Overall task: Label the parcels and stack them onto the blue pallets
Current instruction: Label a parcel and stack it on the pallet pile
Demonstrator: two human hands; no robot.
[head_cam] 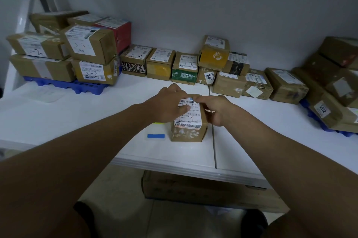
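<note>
Two hands work one parcel (188, 121) standing mid-counter (96, 121). Left hand (167, 103) lies on top, probably steadying it; right hand (215, 108) fingers pinch a small label at the far top edge. Pallet (64, 83) waits at left, already stacked.

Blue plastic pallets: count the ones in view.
2. One blue plastic pallet lies under the stacked boxes at the table's far left; another shows beneath the boxes at the right edge. Others may be hidden.
</note>
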